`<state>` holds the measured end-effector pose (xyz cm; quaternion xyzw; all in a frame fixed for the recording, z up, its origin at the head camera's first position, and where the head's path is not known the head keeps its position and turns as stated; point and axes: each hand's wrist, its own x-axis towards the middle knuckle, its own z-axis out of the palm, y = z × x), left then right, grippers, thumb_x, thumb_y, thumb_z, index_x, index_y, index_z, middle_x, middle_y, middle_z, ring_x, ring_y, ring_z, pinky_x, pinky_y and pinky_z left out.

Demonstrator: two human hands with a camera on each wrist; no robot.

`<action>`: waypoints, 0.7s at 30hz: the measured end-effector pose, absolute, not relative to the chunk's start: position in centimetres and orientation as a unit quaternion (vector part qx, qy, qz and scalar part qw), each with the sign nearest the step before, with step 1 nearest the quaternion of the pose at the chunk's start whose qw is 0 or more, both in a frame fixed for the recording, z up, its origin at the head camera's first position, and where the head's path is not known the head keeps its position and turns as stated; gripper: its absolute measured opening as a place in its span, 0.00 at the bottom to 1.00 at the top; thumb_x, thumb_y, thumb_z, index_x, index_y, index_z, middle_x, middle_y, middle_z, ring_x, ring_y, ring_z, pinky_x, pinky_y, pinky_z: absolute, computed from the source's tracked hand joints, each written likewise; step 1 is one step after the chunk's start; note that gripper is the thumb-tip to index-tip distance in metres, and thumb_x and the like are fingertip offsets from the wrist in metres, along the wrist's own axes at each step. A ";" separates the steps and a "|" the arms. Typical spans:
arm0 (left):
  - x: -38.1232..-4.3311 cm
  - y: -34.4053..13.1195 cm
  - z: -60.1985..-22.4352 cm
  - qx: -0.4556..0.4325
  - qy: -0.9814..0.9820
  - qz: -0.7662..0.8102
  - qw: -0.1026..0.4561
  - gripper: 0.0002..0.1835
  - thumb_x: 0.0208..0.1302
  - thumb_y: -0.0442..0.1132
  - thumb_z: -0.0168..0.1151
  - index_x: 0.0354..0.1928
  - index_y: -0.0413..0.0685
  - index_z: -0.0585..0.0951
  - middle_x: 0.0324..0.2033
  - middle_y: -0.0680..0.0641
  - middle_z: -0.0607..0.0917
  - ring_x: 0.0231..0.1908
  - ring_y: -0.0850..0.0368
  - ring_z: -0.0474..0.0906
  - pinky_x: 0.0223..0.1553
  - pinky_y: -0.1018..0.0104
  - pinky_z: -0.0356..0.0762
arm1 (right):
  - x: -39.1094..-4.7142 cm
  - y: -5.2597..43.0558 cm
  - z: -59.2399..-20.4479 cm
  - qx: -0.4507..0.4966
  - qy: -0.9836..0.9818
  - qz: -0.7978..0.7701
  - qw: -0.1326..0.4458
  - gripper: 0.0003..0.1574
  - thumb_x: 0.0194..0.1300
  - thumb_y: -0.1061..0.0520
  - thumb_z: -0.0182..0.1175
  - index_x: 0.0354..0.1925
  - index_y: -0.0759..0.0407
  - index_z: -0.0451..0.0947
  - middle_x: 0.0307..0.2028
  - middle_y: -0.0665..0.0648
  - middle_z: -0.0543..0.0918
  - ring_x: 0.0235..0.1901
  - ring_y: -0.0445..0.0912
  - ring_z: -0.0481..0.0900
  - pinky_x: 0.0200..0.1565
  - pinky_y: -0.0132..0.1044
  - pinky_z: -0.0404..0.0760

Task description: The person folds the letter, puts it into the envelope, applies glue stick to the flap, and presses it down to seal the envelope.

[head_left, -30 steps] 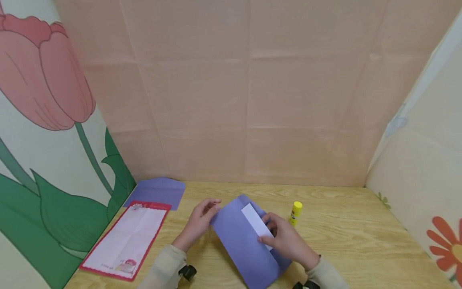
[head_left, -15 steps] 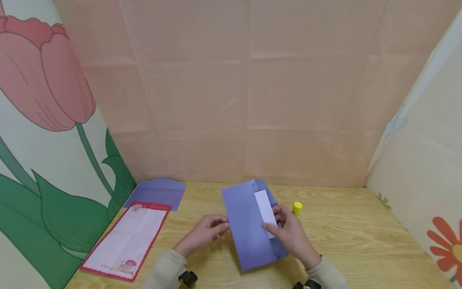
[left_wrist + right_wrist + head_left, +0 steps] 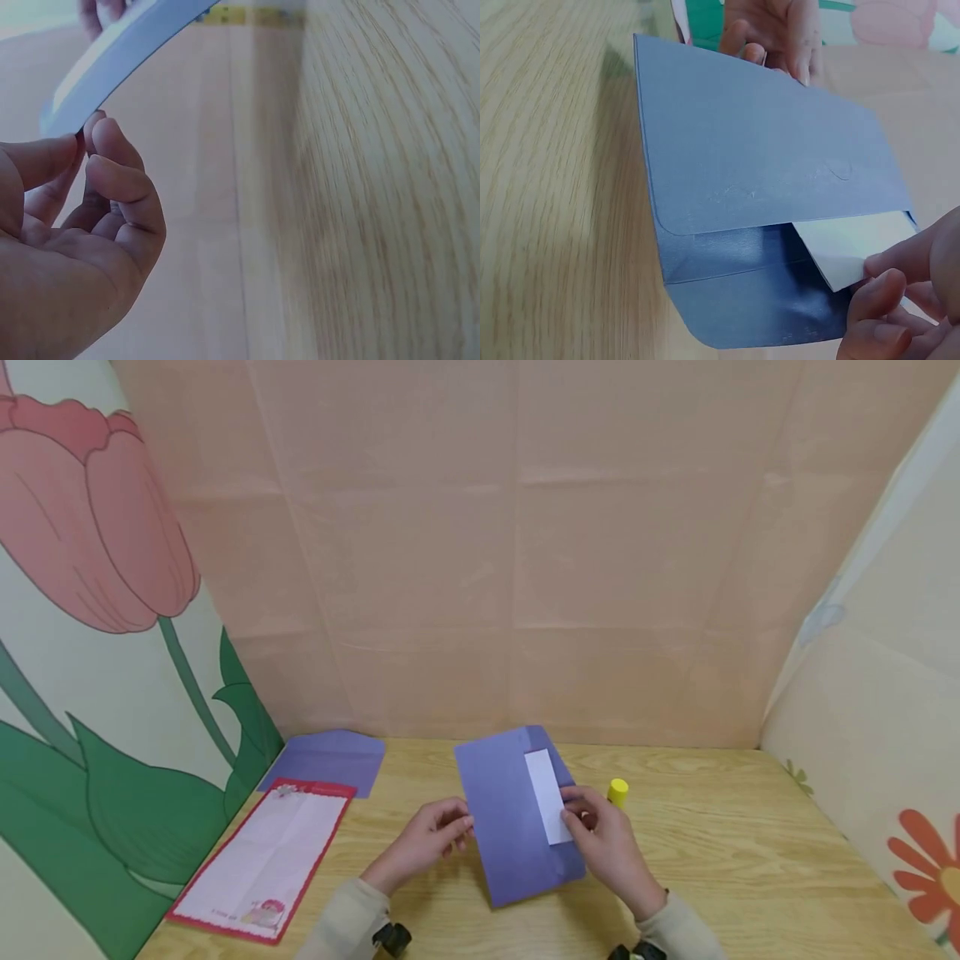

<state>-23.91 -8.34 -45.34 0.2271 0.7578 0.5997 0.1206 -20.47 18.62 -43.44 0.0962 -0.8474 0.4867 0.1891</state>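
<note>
A purple envelope (image 3: 498, 818) is held up above the table, tilted, with its flap side to the right. Out of its opening sticks a piece of white paper (image 3: 547, 797), partly inside. My left hand (image 3: 429, 843) pinches the envelope's left edge between thumb and fingers; the left wrist view shows the edge in that pinch. At the opening, my right hand (image 3: 609, 847) pinches the white paper, thumb on its edge. In the right wrist view the envelope flap (image 3: 757, 307) hangs open beside the right fingers. The paper's inner part is hidden.
A yellow glue stick (image 3: 618, 792) stands behind the right hand, partly covered. On the left lie a red-bordered sheet (image 3: 262, 860) and another purple envelope (image 3: 330, 760) on the wooden table (image 3: 750, 860). Draped backdrops close off the back and sides.
The envelope has been lifted away from me and turned more upright. My left hand has shifted from near its upper corner to lower on the left edge. The right thumb has slid to the paper's edge.
</note>
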 end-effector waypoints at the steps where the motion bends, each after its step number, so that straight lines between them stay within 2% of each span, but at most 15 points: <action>1: -23.9 -8.3 -45.3 0.228 0.758 0.599 0.119 0.09 0.70 0.39 0.50 0.38 0.39 0.75 0.33 0.40 0.80 0.29 0.49 0.76 0.21 0.65 0.70 | -20.5 18.6 -43.4 0.098 -0.845 0.491 0.189 0.15 0.59 0.70 0.60 0.45 0.59 0.79 0.29 0.55 0.82 0.27 0.44 0.79 0.28 0.30 0.76; 5: -23.4 -8.2 -44.5 0.230 0.760 0.598 0.110 0.08 0.70 0.35 0.49 0.38 0.37 0.75 0.31 0.45 0.80 0.27 0.53 0.76 0.22 0.66 0.69 | -20.5 18.4 -43.5 0.090 -0.840 0.507 0.173 0.16 0.59 0.71 0.60 0.45 0.60 0.79 0.29 0.56 0.82 0.28 0.46 0.80 0.29 0.30 0.77; 10: -22.2 -8.0 -43.1 0.241 0.748 0.610 0.100 0.08 0.70 0.33 0.49 0.39 0.33 0.74 0.33 0.31 0.79 0.26 0.59 0.75 0.21 0.67 0.69 | -20.5 18.0 -43.6 0.072 -0.836 0.524 0.148 0.15 0.58 0.72 0.59 0.45 0.63 0.78 0.29 0.59 0.83 0.30 0.48 0.81 0.31 0.30 0.78; 12: -22.0 -7.8 -43.0 0.245 0.743 0.615 0.100 0.09 0.70 0.33 0.49 0.39 0.32 0.73 0.33 0.31 0.79 0.26 0.59 0.75 0.21 0.67 0.69 | -20.5 17.8 -43.6 0.076 -0.832 0.532 0.141 0.15 0.58 0.73 0.59 0.45 0.65 0.78 0.30 0.60 0.83 0.31 0.49 0.81 0.32 0.31 0.78; 17: -22.5 -7.5 -43.5 0.241 0.745 0.613 0.103 0.08 0.70 0.33 0.49 0.39 0.34 0.75 0.30 0.45 0.80 0.27 0.56 0.75 0.22 0.70 0.68 | -20.5 17.7 -43.6 0.094 -0.827 0.540 0.126 0.15 0.59 0.72 0.59 0.44 0.62 0.79 0.31 0.58 0.84 0.33 0.46 0.82 0.33 0.30 0.79; 21: -23.4 -7.4 -44.6 0.245 0.752 0.604 0.103 0.08 0.71 0.35 0.49 0.39 0.37 0.75 0.30 0.48 0.80 0.27 0.55 0.76 0.21 0.69 0.69 | -20.5 17.8 -43.4 0.098 -0.828 0.539 0.114 0.14 0.59 0.71 0.59 0.43 0.59 0.79 0.32 0.56 0.84 0.32 0.43 0.81 0.31 0.31 0.79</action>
